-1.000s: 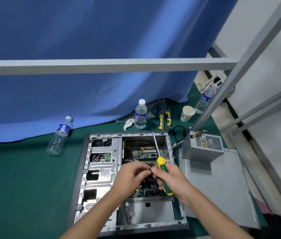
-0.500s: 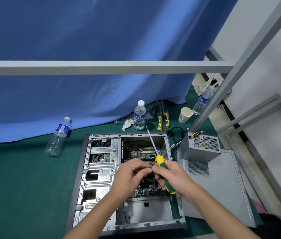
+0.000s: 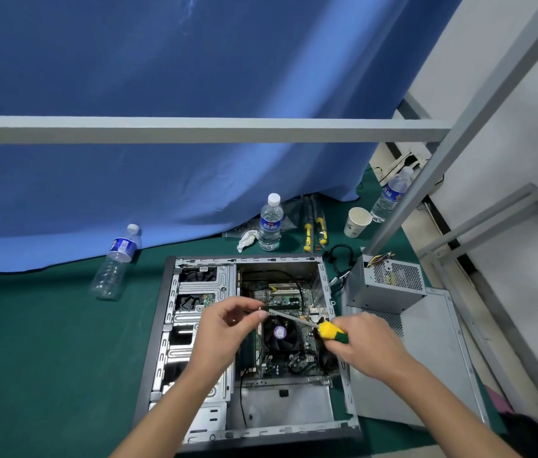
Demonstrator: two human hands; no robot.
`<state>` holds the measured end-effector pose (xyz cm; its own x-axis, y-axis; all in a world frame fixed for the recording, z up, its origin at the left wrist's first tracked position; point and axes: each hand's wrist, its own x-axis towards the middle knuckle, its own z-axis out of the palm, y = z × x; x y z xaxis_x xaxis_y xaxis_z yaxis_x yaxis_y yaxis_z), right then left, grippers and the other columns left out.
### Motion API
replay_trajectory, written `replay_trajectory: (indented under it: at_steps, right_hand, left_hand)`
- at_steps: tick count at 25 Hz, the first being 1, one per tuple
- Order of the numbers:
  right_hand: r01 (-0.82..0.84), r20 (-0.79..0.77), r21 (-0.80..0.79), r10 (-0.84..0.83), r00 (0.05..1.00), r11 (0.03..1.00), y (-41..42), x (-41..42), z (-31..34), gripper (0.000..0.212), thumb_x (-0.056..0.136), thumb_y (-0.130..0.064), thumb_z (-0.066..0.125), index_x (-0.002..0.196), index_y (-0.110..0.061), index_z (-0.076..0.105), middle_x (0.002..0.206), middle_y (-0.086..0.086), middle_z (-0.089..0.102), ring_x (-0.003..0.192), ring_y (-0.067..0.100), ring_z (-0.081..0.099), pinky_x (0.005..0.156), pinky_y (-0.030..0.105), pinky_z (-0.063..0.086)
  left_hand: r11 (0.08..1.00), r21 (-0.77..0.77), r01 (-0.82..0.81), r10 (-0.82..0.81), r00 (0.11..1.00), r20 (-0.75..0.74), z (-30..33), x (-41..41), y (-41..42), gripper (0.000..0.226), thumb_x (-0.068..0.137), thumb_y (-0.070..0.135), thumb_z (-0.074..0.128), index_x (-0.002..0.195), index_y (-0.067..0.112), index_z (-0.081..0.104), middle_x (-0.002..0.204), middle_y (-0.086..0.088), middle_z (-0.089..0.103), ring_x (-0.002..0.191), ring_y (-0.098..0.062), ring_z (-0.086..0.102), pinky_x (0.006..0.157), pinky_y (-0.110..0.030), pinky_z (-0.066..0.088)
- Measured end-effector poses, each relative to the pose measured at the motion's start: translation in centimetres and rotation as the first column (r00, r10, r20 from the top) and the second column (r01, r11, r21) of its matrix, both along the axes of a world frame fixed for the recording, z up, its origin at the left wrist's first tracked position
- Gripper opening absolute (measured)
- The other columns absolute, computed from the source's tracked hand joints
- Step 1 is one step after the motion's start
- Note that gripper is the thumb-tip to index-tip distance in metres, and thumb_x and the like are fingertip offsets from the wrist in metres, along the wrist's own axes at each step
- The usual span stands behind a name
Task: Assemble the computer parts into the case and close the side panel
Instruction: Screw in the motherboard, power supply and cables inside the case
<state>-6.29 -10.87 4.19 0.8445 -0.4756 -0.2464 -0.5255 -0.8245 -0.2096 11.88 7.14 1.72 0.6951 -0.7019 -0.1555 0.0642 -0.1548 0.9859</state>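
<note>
Open computer case (image 3: 195, 421) lies flat on green desk (image 3: 29, 358), motherboard and CPU fan (image 3: 280, 332) exposed. Right hand (image 3: 365, 347) grips yellow-green screwdriver (image 3: 330, 331) handle, fingers curled round it, shaft pointing left over fan. Left hand (image 3: 228, 328) pinches shaft tip between thumb and forefinger; whether screw sits there, cannot tell. Power supply (image 3: 389, 285) stands on detached side panel (image 3: 426, 358) just right of case. Water bottle (image 3: 270, 223) upright behind case.
</note>
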Motion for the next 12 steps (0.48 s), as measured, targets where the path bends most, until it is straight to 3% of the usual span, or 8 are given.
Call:
replay_trajectory:
  at_steps: [7, 12]
  right_hand:
    - [-0.039, -0.026, -0.019, 0.039, 0.999, 0.999, -0.11, 0.21, 0.59, 0.024, 0.087, -0.039, 0.056, 0.07, -0.021, 0.055, 0.061, -0.008, 0.055, 0.053, 0.001, 0.047, 0.048, 0.013, 0.025]
    - [-0.098, -0.055, -0.03, 0.096, 0.994, 0.995, -0.83, 0.2, 0.91, 0.024, 0.085, -0.044, 0.055, 0.069, -0.027, 0.051, 0.06, -0.01, 0.052, 0.057, 0.007, 0.05, 0.049, 0.015, 0.026]
  left_hand:
    - [0.999, 0.018, -0.032, 0.033, 0.999, -0.022, -0.03, 0.09, 0.37, 0.017, 0.065, 0.032, 0.08, 0.081, 0.03, 0.078, 0.082, -0.002, 0.075, 0.077, -0.025, 0.069, 0.076, -0.037, 0.058]
    - [0.994, 0.102, 0.025, -0.046, 0.979, 0.199, -0.03, 0.28, 0.61, 0.015, 0.076, 0.014, 0.082, 0.08, 0.028, 0.076, 0.082, 0.014, 0.072, 0.075, -0.005, 0.066, 0.073, -0.019, 0.052]
